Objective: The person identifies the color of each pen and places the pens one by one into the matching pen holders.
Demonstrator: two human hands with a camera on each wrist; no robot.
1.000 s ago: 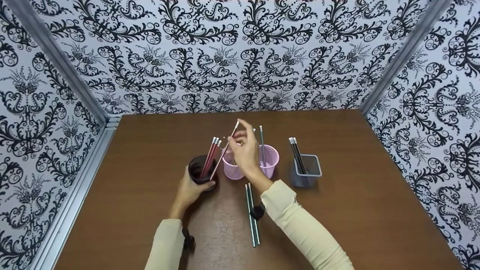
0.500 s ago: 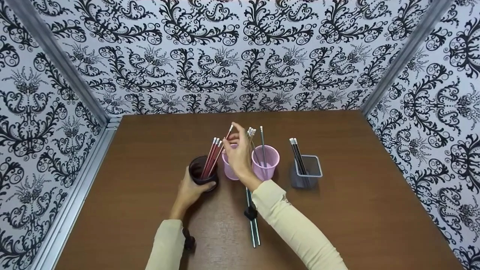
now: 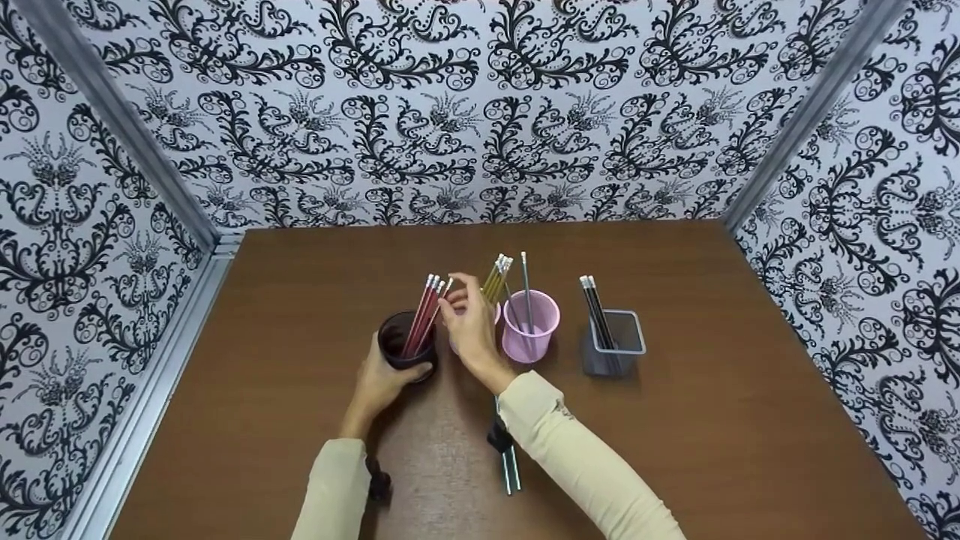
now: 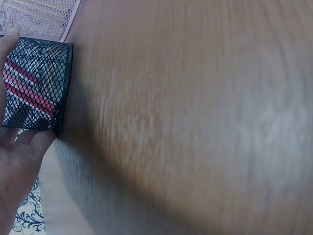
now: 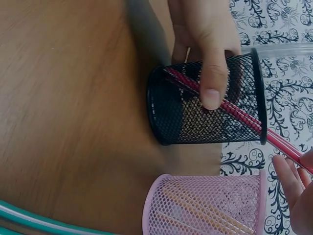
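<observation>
My left hand grips a round black mesh pencil cup on the table, thumb along its near side. Several red pencils with white eraser ends lean in it. With thumb and fingers, my right hand pinches one red pencil near its top; the pencil's lower part is inside the black cup, showing through the mesh in the right wrist view. Behind that hand stands a pink mesh cup of yellow pencils, partly hidden in the head view.
Right of the hands, another pink mesh cup holds two dark greenish pencils. Further right is a grey square mesh holder with black pencils. Two green pencils lie on the brown table, partly under the right forearm.
My right hand has moved left and down, lowering the red pencil into the black cup beside the others. The yellow pencils have come into sight. My left hand stays on the cup.
</observation>
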